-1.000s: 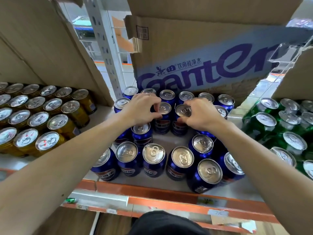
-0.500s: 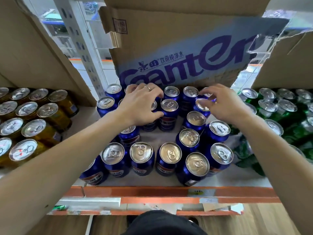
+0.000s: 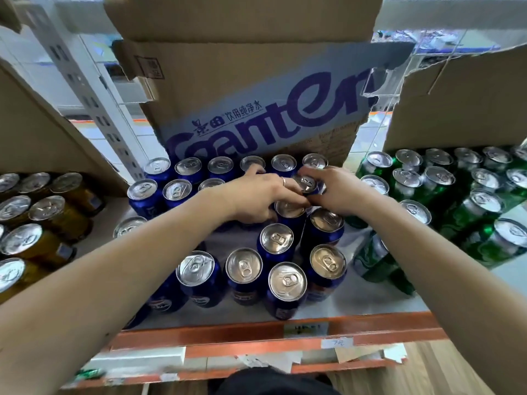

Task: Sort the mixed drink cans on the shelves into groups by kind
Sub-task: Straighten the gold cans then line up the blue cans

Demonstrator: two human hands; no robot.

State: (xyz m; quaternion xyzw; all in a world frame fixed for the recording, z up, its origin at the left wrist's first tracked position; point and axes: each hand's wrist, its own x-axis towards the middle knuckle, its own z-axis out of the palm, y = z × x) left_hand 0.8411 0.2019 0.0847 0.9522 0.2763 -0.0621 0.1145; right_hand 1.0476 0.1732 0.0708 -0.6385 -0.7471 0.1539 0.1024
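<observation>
Several blue cans [image 3: 286,286] stand grouped in the middle of the shelf. Gold cans [image 3: 48,220] fill the left side and green cans [image 3: 482,212] fill the right. My left hand [image 3: 256,198] reaches into the back of the blue group, its fingers closed over the top of a blue can [image 3: 289,212]. My right hand [image 3: 339,189] meets it from the right and is closed around a tilted blue can [image 3: 306,182]. Both hands touch above the second and third rows. One green can [image 3: 373,260] leans just right of the blue group.
A cardboard box [image 3: 256,89] with purple lettering stands right behind the blue cans. Cardboard flaps [image 3: 42,129] wall the left and right groups. The orange shelf edge [image 3: 256,334] runs along the front, and a grey shelf upright [image 3: 94,101] rises at back left.
My right hand has moved left to the middle and closed on a blue can. My left hand has shifted right to meet it. The view has moved closer.
</observation>
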